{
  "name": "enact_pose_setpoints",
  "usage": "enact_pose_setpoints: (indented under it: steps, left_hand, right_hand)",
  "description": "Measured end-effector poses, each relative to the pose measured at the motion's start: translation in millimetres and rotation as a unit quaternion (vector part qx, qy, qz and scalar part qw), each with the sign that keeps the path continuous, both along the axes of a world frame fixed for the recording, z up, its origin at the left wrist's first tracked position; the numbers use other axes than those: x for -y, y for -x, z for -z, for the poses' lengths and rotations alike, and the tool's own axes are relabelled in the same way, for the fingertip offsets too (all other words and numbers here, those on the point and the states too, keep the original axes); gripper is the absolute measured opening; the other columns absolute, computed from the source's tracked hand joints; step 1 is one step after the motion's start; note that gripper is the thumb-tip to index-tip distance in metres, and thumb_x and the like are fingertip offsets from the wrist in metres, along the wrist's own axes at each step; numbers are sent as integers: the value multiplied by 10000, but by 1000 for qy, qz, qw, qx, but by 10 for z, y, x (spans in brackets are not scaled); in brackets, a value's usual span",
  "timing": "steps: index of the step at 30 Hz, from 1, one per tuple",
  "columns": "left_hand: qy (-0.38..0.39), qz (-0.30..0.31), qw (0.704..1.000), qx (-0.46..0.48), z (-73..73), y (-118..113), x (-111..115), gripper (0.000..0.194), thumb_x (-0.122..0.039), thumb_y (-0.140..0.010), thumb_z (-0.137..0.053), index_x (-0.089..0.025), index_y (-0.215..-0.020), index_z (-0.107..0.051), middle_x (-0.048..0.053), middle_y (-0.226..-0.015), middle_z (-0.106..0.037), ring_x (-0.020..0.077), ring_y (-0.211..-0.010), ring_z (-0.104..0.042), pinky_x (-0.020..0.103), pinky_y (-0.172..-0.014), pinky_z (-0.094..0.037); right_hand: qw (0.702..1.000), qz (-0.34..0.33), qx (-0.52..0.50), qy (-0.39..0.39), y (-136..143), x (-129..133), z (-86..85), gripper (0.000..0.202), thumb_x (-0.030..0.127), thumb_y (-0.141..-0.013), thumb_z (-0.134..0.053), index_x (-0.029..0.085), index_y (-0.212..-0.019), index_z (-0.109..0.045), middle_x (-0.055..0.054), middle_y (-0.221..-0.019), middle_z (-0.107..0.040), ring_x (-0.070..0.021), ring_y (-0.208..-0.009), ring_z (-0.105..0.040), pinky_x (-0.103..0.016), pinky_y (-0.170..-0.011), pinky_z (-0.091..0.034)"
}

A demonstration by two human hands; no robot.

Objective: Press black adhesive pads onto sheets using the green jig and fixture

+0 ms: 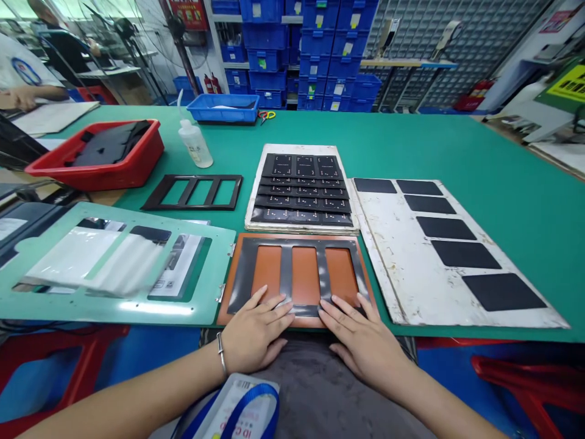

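A black frame with three windows lies flat on an orange-brown board. My left hand rests with spread fingers on the frame's near edge, left of its middle. On the same edge, to the right, lies my right hand, fingers also spread; neither hand holds anything. A light green plate with cut-outs is hinged to the board's left side. Behind the board, overlapping black printed sheets sit on a white board. Several black rectangular pieces lie on a white board at the right.
Another black frame lies back left on the green table. Beyond are a red bin, a squeeze bottle, a blue tray and yellow-and-red-handled scissors. A co-worker's hand shows far left.
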State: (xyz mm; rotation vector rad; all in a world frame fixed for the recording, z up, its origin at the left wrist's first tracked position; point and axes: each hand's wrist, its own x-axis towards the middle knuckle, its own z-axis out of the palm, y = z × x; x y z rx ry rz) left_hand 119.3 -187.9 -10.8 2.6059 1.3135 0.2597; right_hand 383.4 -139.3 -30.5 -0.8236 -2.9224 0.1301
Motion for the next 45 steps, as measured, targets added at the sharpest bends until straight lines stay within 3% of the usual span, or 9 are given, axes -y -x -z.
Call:
enact_pose_setpoints:
  steps: [6, 11, 14, 17, 20, 23, 28, 36, 45]
  left_hand:
    - [26, -2, 1000, 12, 14, 14, -13, 381, -269, -842, -488, -183, -1210, -544, 67, -1272, -566, 269, -1230, -454, 538, -1094, -178]
    - [42, -7, 999, -9, -72, 71, -47, 485, -270, -826, -500, -168, -1298, -454, 90, -1334, -502, 274, -1274, -395, 556, -1083, -198]
    - [30, -44, 998, -29, -161, 136, -124, 486, -304, -860, -457, -184, -1329, -415, 85, -1382, -446, 250, -1301, -358, 529, -1090, -200]
    - [21, -98, 993, -62, -252, 212, -284, 516, -390, -874, -435, -169, -1340, -405, 99, -1425, -379, 247, -1330, -304, 501, -1099, -192]
    - [24, -164, 980, -106, -284, 278, -530, 636, -494, -851, -430, -120, -1361, -372, 139, -1453, -315, 268, -1352, -245, 483, -1105, -175]
    - [49, -236, 959, -152, -228, 325, -784, 746, -549, -822, -425, -67, -1382, -324, 186, -1471, -247, 297, -1363, -201, 478, -1102, -160]
    - [69, -279, 942, -175, -78, 381, -977, 769, -556, -823, -397, -34, -1382, -318, 215, -1461, -249, 320, -1356, -212, 495, -1087, -169]
    - [77, -294, 941, -150, -115, 441, -1000, 726, -555, -833, -354, -51, -1355, -374, 218, -1430, -317, 332, -1331, -273, 539, -1065, -178]
    - [76, -206, 971, -92, -95, 45, -999, 739, -564, -807, -435, -129, -1393, -316, 142, -1477, -247, 286, -1370, -180, 534, -1087, -141]
  right_hand:
    - [1000, 7, 17, -15, -205, 26, 103, 537, 237, -877, -431, 276, -1399, -313, 3, -1401, -413, -242, -1315, -316, -549, -1080, -86]
    - [993, 94, 15, -67, -546, -5, 172, 535, 335, -895, -422, 260, -1409, -295, -24, -1390, -428, -246, -1322, -307, -533, -1080, -69]
    - [991, 106, 13, -81, -723, 16, 257, 528, 331, -888, -433, 277, -1400, -315, -28, -1371, -456, -241, -1296, -356, -523, -1076, -92]
    - [992, 96, 3, -84, -773, -24, 211, 443, 362, -881, -447, 308, -1321, -442, -11, -1340, -495, -246, -1287, -371, -511, -1074, -115]
    - [988, 132, -7, -78, -608, -231, 36, 427, 397, -895, -403, 273, -1296, -480, -24, -1366, -463, -240, -1298, -354, -491, -1082, -129]
    - [977, 208, 8, -48, -277, -587, -105, 540, 440, -912, -309, 186, -1387, -357, -51, -1461, -302, -232, -1347, -257, -489, -1099, -109]
    - [958, 272, 64, 60, 90, -1064, -67, 672, 533, -896, -241, 136, -1438, -221, -51, -1497, -194, -215, -1375, -172, -484, -1116, -79]
    - [945, 312, 38, 91, 88, -1072, 19, 593, 454, -926, -186, 158, -1439, -220, -62, -1493, -220, -210, -1369, -193, -503, -1101, -108]
    - [959, 276, 48, 52, 195, -1062, -69, 674, 551, -899, -223, 137, -1431, -247, -101, -1492, -218, -260, -1374, -163, -539, -1088, -39]
